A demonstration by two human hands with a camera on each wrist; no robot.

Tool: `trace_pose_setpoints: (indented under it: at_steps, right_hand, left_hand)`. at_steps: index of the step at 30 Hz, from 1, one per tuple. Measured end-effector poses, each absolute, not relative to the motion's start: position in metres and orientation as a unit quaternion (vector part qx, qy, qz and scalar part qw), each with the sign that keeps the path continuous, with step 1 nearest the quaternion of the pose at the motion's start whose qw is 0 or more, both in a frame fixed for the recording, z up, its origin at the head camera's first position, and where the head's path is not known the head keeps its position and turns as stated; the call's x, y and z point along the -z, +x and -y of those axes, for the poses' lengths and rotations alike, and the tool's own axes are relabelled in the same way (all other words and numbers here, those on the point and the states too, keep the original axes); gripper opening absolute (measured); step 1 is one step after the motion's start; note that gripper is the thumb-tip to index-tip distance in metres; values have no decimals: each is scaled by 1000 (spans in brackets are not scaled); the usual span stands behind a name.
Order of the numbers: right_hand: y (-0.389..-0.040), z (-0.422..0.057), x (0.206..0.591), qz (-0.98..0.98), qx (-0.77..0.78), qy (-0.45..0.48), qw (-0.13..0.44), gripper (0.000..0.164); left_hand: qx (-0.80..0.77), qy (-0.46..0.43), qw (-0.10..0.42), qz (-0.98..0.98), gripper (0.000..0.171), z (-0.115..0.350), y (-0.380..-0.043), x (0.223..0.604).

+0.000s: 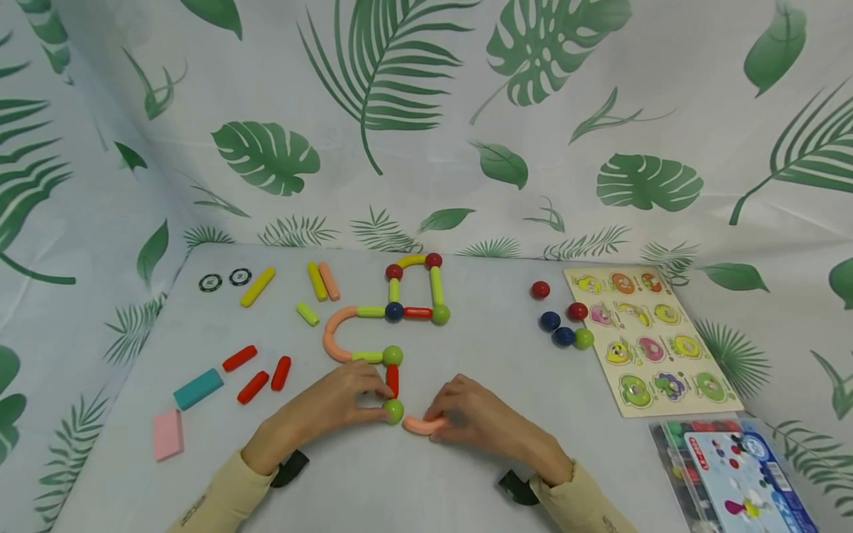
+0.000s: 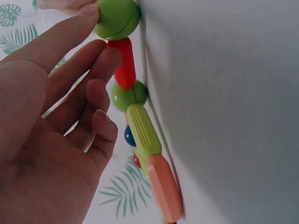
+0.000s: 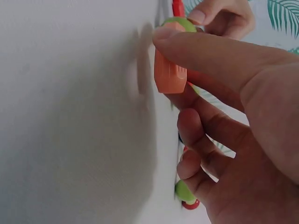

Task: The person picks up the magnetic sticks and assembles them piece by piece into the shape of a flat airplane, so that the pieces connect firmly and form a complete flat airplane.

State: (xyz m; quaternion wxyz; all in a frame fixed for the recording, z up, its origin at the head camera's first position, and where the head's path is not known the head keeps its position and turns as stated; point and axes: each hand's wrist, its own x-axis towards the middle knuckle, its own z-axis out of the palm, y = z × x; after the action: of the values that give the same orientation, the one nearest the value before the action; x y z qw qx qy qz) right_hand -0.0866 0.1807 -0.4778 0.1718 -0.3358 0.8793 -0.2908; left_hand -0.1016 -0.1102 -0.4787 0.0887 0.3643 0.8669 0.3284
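Observation:
A chain of magnetic rods and balls lies mid-table, its near end a green ball joined to a red rod. My left hand holds this ball, thumb against its side and fingertips by the red rod. Between right thumb and fingers, my right hand pinches a curved peach rod, whose free tip points at the green ball across a small gap. Further along, the chain has another green ball, a peach curve, a blue ball and a closed loop topped by a yellow curve.
Loose red rods, a teal block and a pink block lie left, with yellow rods and two round chips behind. Right are loose balls, a wooden puzzle board and a plastic box.

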Motion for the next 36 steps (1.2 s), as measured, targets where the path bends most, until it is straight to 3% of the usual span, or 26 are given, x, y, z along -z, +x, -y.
trace_pose_setpoints:
  at_steps: [18, 36]
  right_hand:
    - [-82, -173, 481, -880, 270, -354, 167, 19]
    - [-84, -174, 480, -882, 272, -354, 151, 20]
  left_hand:
    - [-329, 354, 108, -869, 23, 108, -100, 480]
    - [-329, 366, 94, -865, 20, 108, -103, 479]
